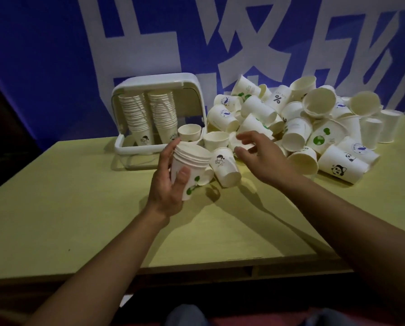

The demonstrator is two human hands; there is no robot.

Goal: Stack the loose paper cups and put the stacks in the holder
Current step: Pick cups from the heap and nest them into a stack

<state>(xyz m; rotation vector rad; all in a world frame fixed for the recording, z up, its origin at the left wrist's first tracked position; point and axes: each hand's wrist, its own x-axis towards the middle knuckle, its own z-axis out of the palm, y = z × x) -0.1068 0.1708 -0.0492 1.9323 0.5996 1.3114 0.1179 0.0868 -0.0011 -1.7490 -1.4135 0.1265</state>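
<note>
My left hand (171,182) grips a short stack of white paper cups (190,165) with green print, held above the table in front of the holder. My right hand (260,154) hovers with spread, relaxed fingers over the near edge of the pile of loose cups (297,128), close to a cup lying on its side (225,167); whether it touches a cup I cannot tell. The white holder (159,83) stands at the back, its open front toward me, with two tall stacks of cups (147,116) inside.
The yellow-green table (79,220) has its front edge near me. A blue wall with large white characters (55,55) rises right behind the holder and the pile. Two upright cups (382,128) stand at the far right of the pile.
</note>
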